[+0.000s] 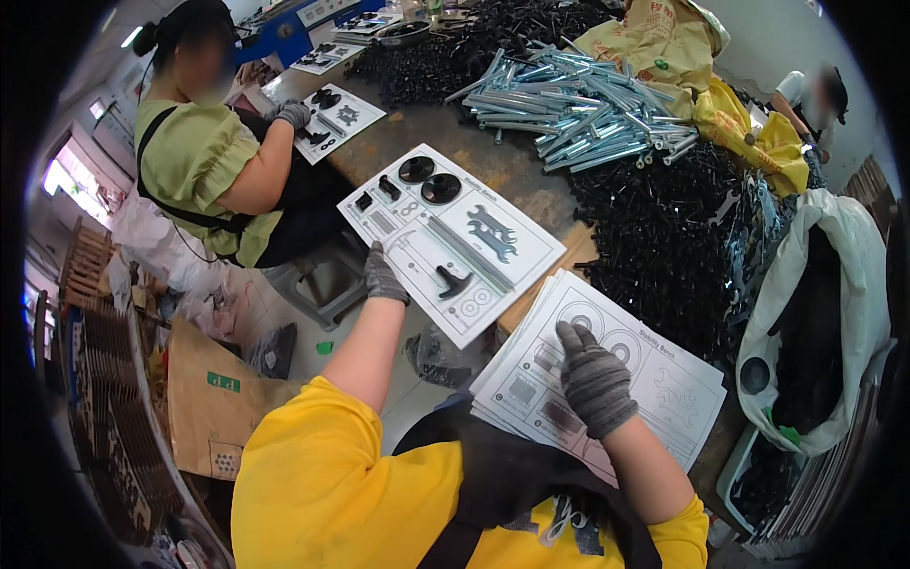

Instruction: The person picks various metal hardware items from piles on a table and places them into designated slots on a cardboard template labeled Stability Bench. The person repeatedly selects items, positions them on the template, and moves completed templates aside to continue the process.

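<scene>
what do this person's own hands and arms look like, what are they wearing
Both hands wear dark grey knitted gloves, the left hand and the right hand alike, each ending in a ribbed cuff at the wrist. The forearms are bare. Short yellow sleeves cover the upper arms, with dark straps over the shirt.

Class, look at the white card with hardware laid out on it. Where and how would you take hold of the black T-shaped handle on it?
Grip the T-shaped handle by its crossbar, coming straight down from above. It lies flat on the white card, so only the top is free, and the crossbar gives two opposite sides to pinch. The left hand, resting on the card's near edge, is probably the handier one.
</scene>
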`<state>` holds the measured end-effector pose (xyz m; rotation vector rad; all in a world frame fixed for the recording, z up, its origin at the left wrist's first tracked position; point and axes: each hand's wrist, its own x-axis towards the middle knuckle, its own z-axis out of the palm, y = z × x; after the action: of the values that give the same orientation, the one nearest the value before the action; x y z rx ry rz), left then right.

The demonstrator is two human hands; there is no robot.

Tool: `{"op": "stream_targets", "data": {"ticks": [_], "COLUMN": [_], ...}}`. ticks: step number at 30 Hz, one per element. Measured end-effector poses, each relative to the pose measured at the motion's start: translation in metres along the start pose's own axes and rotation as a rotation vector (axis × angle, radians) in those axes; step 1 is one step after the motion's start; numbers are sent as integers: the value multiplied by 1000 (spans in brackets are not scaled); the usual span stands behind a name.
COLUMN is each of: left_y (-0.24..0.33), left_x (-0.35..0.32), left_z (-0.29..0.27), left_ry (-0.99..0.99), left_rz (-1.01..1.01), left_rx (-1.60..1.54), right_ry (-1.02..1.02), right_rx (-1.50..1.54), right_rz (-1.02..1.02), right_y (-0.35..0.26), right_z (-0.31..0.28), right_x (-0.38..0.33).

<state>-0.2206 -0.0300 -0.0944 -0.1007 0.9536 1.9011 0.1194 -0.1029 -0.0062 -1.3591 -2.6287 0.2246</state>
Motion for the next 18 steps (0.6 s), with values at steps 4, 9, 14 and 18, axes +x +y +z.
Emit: {"op": "stream_targets", "data": {"ticks": [4, 9, 14, 18], "left_y": [12, 27, 39, 39], "left_x": [62, 144, 148, 116], "left_z": [-15, -37, -23, -1], "left_ry": [32, 258, 325, 588], "left_rz": [27, 205, 385, 746], "left_rx": [36, 171, 558, 777], "right_ry": [-31, 117, 269, 391], "right_rx": [172, 173, 174, 274], "right_rz": [151, 239, 296, 328], "right_y": [23, 44, 63, 80], "right_z": [-10, -16, -16, -5], "right_x": [-24, -60, -86, -100]}}
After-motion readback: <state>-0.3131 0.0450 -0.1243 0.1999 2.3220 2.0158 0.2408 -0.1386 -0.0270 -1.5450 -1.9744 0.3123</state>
